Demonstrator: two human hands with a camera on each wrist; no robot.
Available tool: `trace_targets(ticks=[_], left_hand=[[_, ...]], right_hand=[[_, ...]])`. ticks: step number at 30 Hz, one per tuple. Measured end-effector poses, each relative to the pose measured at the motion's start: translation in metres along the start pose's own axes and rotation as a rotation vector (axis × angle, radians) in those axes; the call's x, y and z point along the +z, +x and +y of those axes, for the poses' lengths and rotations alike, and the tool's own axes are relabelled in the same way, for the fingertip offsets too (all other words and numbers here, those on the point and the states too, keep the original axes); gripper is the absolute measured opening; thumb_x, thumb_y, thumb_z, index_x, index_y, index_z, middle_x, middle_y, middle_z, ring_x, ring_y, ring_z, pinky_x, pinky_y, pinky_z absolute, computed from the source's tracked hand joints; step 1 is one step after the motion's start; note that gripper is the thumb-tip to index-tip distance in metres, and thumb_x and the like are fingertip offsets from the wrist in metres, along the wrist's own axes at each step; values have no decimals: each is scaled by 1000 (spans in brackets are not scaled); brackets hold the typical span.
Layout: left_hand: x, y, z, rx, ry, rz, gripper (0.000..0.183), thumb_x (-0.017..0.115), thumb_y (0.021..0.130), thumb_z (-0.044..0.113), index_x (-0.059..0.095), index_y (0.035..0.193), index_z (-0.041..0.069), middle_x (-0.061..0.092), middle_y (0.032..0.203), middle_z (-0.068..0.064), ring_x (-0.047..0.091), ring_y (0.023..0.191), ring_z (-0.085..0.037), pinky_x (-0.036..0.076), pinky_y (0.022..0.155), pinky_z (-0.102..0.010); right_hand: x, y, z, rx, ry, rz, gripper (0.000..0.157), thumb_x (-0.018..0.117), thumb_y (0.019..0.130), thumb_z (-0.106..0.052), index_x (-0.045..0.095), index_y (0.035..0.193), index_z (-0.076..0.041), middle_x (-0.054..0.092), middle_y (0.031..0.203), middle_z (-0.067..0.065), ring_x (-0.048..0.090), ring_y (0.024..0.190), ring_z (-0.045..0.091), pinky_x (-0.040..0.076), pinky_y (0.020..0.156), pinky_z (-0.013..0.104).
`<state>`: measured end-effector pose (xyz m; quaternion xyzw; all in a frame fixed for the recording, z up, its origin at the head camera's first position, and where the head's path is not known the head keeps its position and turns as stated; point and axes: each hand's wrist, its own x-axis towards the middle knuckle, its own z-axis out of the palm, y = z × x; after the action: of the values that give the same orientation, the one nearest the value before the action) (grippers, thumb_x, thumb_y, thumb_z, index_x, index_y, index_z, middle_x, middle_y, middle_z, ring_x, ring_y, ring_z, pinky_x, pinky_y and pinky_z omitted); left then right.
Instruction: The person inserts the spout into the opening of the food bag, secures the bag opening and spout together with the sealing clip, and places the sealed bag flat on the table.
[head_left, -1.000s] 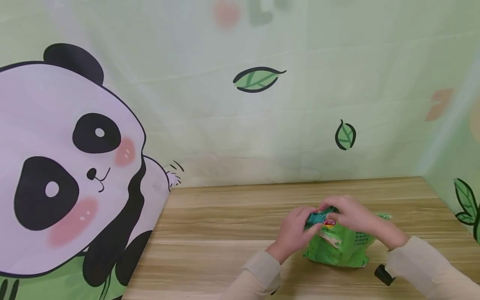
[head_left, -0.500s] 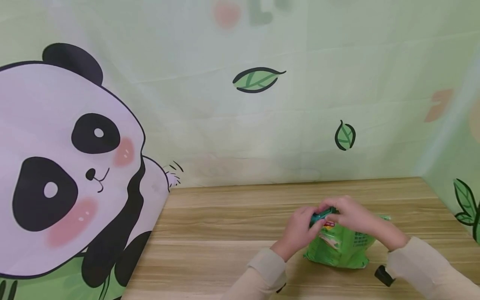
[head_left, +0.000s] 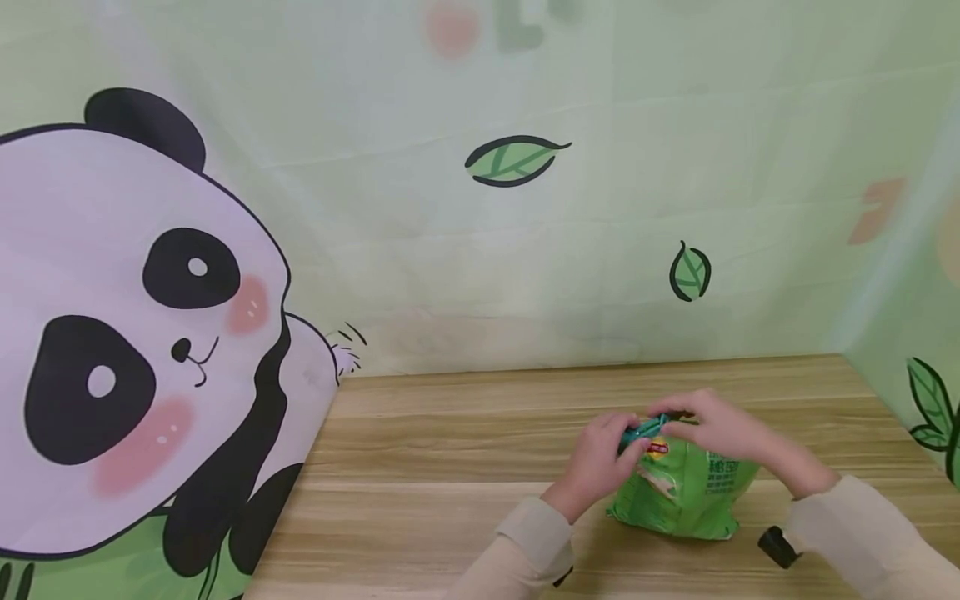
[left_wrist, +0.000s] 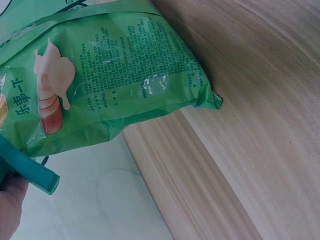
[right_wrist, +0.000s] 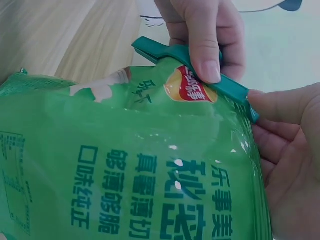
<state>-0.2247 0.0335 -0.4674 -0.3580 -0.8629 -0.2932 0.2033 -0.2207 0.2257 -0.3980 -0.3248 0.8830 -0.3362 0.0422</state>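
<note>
A green chip bag (head_left: 678,496) stands on the table in the head view, with a teal sealing clip (head_left: 647,428) across its top edge. My left hand (head_left: 596,462) grips the clip; in the right wrist view its thumb (right_wrist: 207,62) presses along the clip's middle. At the clip's other end, my right hand (head_left: 720,425) pinches with the thumb on top and fingers behind the bag's edge. The left wrist view shows the bag's printed back (left_wrist: 130,70) and one free end of the clip (left_wrist: 35,172).
A small black object (head_left: 778,547) shows beside the right sleeve. The wooden table (head_left: 420,517) reaches back to a pale green cloth backdrop (head_left: 420,250) with a large printed panda (head_left: 112,250) at left.
My left hand has moved slightly right along the clip. The right hand has shifted a little to the right, uncovering more of the clip and of the bag's print.
</note>
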Motion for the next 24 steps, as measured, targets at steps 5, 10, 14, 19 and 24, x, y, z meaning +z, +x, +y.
trace_targets(ticks=[5,10,14,19,24], left_hand=[[0,0,1,-3,3,-3,19,55,87,25,59,97,9,62,94,0,57,89,-10,44,80,-15],[0,1,2,-12,16,-15,19,55,88,27,58,97,11,62,94,1,56,89,-8,44,79,-14],[-1,1,3,-23,23,-35,18,54,88,27,58,97,12,62,94,2,56,87,-8,43,76,-13],[-1,2,3,-45,6,-54,18,54,88,27,58,96,12,61,94,1,55,86,-8,43,75,-12],[-1,2,3,-53,-10,-52,18,55,87,27,58,96,11,61,92,1,54,85,-8,42,73,-12]], right_hand=[[-3,-1,5,6,67,6,22,49,90,-9,61,104,2,64,99,14,58,86,4,48,69,20],[-2,-1,5,-19,36,-15,22,57,86,-15,61,103,-1,65,94,7,55,81,0,47,67,21],[3,0,3,1,6,-24,24,61,83,-21,61,101,-6,64,91,0,52,78,-2,45,65,21],[7,1,4,19,-11,8,18,62,81,-18,61,96,-9,61,87,-3,51,77,0,44,63,20],[9,2,5,29,-22,29,15,63,80,-17,60,93,-11,60,86,-4,50,78,1,43,64,21]])
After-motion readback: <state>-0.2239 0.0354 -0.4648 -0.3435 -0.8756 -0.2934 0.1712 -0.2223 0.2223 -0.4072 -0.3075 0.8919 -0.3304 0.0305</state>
